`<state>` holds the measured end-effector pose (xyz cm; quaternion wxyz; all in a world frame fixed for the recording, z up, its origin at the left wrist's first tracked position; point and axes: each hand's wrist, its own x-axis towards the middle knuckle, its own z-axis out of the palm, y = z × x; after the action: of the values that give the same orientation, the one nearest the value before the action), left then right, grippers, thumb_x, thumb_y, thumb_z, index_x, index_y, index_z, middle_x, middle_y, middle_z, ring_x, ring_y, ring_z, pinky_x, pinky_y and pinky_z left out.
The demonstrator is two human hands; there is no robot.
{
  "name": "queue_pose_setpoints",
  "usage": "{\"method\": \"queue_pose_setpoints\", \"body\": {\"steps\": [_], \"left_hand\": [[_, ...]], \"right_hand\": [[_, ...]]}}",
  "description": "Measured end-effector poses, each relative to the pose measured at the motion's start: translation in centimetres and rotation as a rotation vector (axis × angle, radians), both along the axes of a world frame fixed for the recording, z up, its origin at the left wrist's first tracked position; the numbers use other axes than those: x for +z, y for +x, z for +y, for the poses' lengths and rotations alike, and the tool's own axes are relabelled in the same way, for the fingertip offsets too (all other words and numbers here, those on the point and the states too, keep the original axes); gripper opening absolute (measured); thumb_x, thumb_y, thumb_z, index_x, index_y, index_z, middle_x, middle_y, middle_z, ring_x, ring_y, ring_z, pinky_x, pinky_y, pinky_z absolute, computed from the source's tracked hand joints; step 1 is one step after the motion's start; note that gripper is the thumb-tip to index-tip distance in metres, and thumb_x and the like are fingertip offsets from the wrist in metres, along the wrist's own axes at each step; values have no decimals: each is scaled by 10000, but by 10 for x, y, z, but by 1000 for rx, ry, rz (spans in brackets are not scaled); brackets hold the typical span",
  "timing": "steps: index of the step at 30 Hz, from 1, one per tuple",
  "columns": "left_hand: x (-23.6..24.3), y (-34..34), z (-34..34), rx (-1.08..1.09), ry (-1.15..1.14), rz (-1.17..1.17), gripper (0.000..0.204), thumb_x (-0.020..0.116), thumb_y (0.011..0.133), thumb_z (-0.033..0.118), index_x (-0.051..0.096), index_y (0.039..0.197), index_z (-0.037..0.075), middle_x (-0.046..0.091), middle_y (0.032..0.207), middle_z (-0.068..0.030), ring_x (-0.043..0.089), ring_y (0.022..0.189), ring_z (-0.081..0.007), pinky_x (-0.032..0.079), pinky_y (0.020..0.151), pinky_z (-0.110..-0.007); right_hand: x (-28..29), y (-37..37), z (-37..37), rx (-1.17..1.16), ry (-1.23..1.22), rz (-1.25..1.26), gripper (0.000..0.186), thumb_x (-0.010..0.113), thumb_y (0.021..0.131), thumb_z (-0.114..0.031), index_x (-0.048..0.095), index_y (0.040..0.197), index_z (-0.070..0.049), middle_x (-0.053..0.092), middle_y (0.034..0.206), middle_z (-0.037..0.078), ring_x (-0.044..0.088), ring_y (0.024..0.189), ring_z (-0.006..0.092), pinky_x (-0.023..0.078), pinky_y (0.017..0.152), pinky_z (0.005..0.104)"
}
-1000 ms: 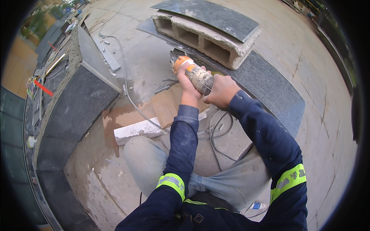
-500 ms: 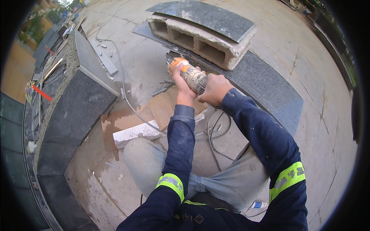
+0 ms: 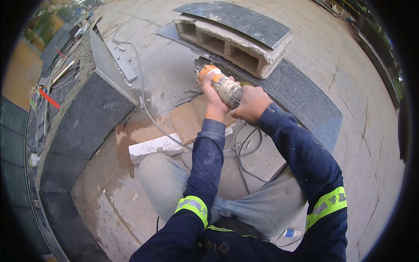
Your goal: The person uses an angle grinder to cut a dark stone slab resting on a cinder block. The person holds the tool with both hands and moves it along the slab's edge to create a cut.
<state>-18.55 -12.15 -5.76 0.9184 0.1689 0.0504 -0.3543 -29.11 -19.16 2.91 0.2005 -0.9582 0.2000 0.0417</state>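
An orange, dust-covered angle grinder (image 3: 227, 88) is held in both my hands. My left hand (image 3: 213, 99) wraps round its body just behind the orange head, and my right hand (image 3: 253, 104) grips the rear end. The grinder's head is at the near edge of a long dark grey stone slab (image 3: 307, 94); whether its disc touches the stone is hidden. On that slab lies a hollow concrete block (image 3: 257, 59), its openings facing me. A second grey stone slab (image 3: 240, 19) rests flat on top of the block.
A low wall faced with dark stone (image 3: 83, 135) curves along my left. Brown cardboard (image 3: 190, 120) and a white strip (image 3: 157, 148) lie before my knees. A grey cable (image 3: 146, 111) crosses the floor, with another loop (image 3: 240, 150) near my right leg. Stone offcuts (image 3: 185, 97) are scattered beside the grinder.
The whole view has shifted slightly, so the grinder and slabs appear a little farther right. Both hands keep the same grip at the slab's edge.
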Motion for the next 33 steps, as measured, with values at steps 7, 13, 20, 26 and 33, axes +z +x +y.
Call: {"method": "queue_pose_setpoints", "body": {"steps": [7,13,20,26,33], "left_hand": [[3,-9,3,-16,-7,11,386,567,777,386,469,1025,107,543,847,-172,566,757,-318,520,706,-434],[8,-16,5,-34,-13,13,377,549,785,392,468,1031,119,543,841,-176,565,753,-325,518,694,-436],[10,-22,3,-40,-31,2,380,546,784,395,460,1031,119,544,839,-179,568,746,-325,520,683,-440],[12,-28,2,-26,-12,-5,396,558,777,402,460,1038,120,544,843,-172,568,750,-324,521,683,-437],[7,-19,3,-36,15,-3,416,569,776,413,461,1042,113,546,846,-168,570,761,-323,522,685,-432]], "right_hand": [[7,-8,3,19,6,28,506,760,558,-308,627,853,81,652,813,252,660,810,350,529,764,375],[7,-14,4,22,-21,5,473,749,566,-296,636,838,74,661,806,237,665,798,336,536,760,354],[18,-22,5,12,-14,40,524,768,563,-313,620,870,85,652,827,252,661,809,351,532,754,374],[22,-27,4,-9,-3,46,548,774,553,-325,617,876,89,648,827,257,657,813,364,530,759,383],[15,-18,3,21,-27,91,546,740,592,-335,594,926,71,649,888,240,648,874,339,521,800,360]]}}
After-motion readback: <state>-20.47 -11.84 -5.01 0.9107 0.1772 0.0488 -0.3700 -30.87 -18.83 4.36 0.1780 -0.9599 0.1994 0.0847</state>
